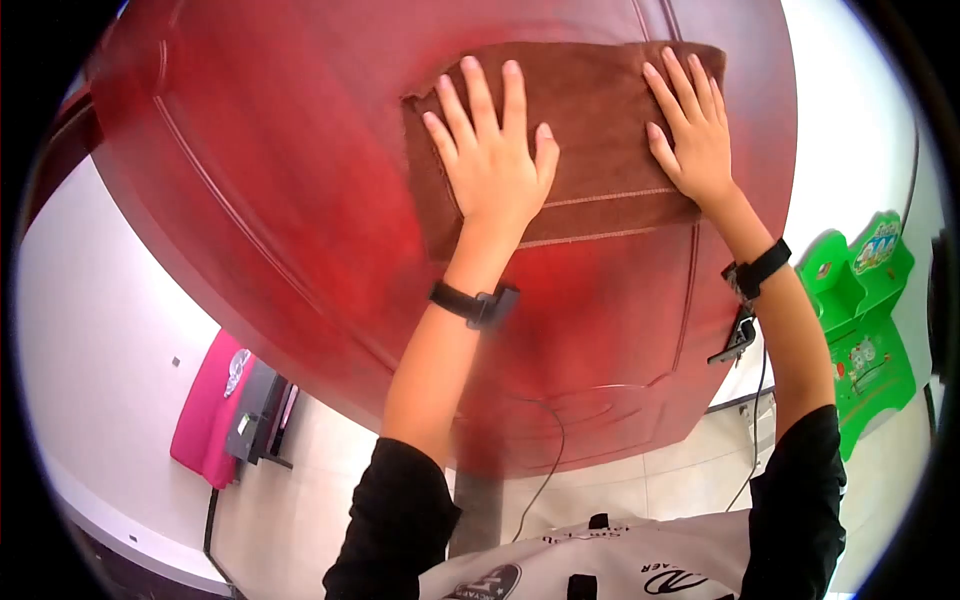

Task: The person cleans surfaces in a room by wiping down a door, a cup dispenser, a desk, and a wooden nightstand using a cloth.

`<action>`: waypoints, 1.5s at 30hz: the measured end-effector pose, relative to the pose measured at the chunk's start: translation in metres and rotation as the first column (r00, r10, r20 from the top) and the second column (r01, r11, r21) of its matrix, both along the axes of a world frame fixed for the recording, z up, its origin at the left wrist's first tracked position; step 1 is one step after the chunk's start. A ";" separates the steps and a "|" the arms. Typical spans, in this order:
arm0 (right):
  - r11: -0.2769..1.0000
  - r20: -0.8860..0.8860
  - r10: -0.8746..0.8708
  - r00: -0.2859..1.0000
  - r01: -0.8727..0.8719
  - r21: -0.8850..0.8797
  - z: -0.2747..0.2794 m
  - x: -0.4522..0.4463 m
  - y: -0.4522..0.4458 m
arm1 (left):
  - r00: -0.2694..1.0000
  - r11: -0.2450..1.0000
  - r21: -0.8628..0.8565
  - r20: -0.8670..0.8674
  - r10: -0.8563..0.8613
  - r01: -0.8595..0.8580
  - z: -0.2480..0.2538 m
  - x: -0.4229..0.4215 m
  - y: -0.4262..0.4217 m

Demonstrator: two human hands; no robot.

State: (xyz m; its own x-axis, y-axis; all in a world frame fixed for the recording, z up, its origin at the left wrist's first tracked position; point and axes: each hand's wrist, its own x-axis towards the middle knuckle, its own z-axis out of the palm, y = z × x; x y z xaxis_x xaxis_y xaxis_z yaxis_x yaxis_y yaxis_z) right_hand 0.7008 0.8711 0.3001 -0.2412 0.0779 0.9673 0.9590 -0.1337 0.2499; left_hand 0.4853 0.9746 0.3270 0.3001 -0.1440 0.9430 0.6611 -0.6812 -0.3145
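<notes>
A brown cloth (597,130) with stitched hem lines lies spread flat against a glossy red door (330,180) with moulded grooves. Pressed on the cloth's left part is my left hand (495,165), fingers spread and thumb out. My right hand (697,140) rests flat near its upper right corner, the fingers stretched upward. Both palms are hidden against the fabric. A black strap with a small box circles each wrist. Beside my right forearm, a dark door handle (738,338) shows at the door's edge.
A green children's desk (865,340) with pictures on it stands at the right. To the lower left are a pink panel (208,410) and a dark grey unit (258,415) by the white wall (120,310). Thin cables hang near my body over the tiled floor (320,500).
</notes>
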 end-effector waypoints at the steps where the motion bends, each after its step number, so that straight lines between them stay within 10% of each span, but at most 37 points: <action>1: 0.999 -0.049 -0.046 0.998 0.046 0.002 -0.009 0.000 0.000 | 1.000 1.000 -0.002 -0.025 0.015 -0.015 -0.003 0.001 -0.001; 17: 0.925 -0.021 0.016 1.000 -0.023 -0.378 -0.180 -0.005 0.002 | 0.962 0.992 -0.087 -0.265 0.071 -0.097 -0.136 0.013 -0.006; 24: 0.848 0.041 0.065 0.997 -0.033 -0.530 -0.146 -0.036 -0.010 | 0.846 0.998 -0.059 -0.531 -0.034 0.003 -0.111 -0.020 0.003; 34: 0.994 0.118 0.103 0.988 -0.105 0.012 0.033 -0.115 0.061 | 0.985 0.995 -0.074 0.152 0.083 -0.073 -0.007 -0.113 0.055; 45: 0.995 0.096 0.095 0.991 -0.097 0.013 0.034 -0.128 0.067 | 0.958 0.988 -0.112 0.251 0.135 -0.110 -0.034 -0.112 0.058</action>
State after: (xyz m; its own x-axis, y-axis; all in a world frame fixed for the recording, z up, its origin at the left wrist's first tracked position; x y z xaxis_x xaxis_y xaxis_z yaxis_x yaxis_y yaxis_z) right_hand 0.5727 0.9384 0.3343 -0.3375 0.0327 0.9407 0.9397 -0.0476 0.3388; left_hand 0.3733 1.0331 0.2931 0.0551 -0.0265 0.9981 0.7913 -0.6084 -0.0598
